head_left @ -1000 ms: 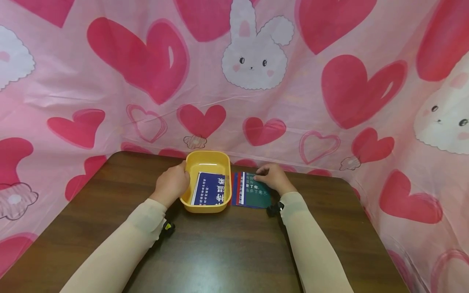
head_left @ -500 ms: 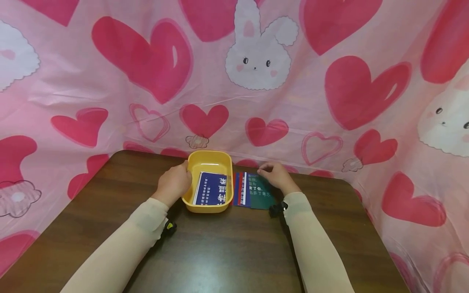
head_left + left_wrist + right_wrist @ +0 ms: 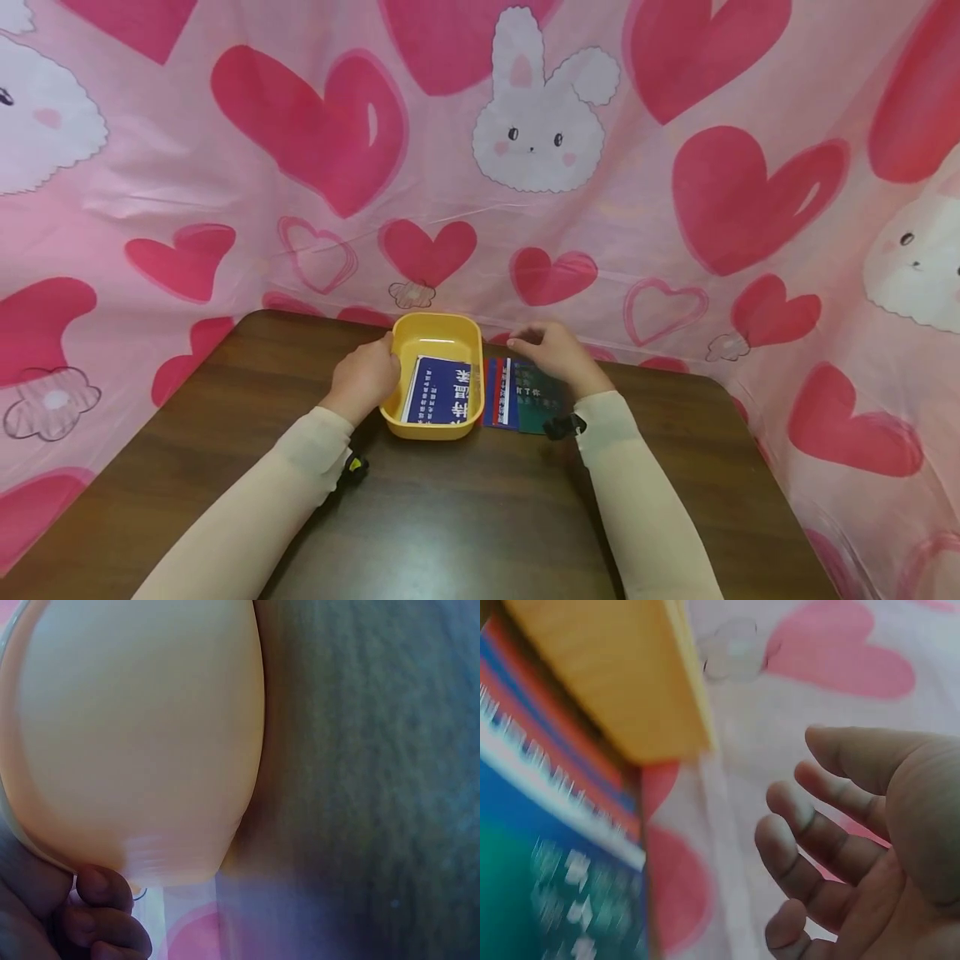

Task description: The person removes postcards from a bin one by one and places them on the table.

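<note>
My left hand (image 3: 366, 379) grips the left rim of a yellow plastic tray (image 3: 435, 432) near the table's back edge. In the left wrist view curled fingers (image 3: 105, 922) hold the rim, beside the tray's outer wall (image 3: 142, 735). Inside the tray lies a dark blue card (image 3: 444, 392) with white characters, with white edges showing beneath. Right of the tray, overlapping printed cards lie on the table, a green one (image 3: 536, 404) on top. Above their far end hovers my right hand (image 3: 557, 357). The right wrist view shows its fingers (image 3: 776, 840) loosely bent, holding nothing, apart from the cards.
The brown wooden table (image 3: 450, 517) reaches toward me and to both sides. A pink cloth (image 3: 637, 217) with hearts and rabbits hangs behind its back edge and along the sides. Small black devices (image 3: 564, 427) sit on both wrists.
My right hand has lifted off the green card and moved toward the back edge. The green card has slid slightly right, baring more blue beneath. My left hand still grips the tray.
</note>
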### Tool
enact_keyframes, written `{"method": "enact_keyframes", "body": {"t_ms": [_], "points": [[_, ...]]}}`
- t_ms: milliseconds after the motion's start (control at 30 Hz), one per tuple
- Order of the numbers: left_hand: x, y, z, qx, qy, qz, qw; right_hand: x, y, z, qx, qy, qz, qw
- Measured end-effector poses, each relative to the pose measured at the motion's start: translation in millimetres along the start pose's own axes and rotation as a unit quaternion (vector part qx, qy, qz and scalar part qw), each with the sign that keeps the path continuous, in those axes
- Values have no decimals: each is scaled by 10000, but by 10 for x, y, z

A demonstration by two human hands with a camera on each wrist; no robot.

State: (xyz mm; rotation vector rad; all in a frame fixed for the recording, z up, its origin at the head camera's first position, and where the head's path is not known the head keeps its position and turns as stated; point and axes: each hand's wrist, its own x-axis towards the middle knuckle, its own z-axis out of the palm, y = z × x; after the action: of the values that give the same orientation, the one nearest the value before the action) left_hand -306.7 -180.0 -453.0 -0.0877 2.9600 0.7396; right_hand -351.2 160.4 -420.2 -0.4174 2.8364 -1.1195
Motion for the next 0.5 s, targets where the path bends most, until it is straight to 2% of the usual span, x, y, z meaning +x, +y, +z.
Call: {"method": "enact_keyframes", "body": {"t_ms": [267,367,500], "points": [[6,-3,8,69,25,64,10000,201,-646,105,-255,-753,-381,9961],[2,-5,6,104,48,79,9999,330,-861,221,-243,-1158,-477,9918],[8,-6,14,81,60,112,9999,496,-1042,429,-235,-1607,-472,9856]]}}
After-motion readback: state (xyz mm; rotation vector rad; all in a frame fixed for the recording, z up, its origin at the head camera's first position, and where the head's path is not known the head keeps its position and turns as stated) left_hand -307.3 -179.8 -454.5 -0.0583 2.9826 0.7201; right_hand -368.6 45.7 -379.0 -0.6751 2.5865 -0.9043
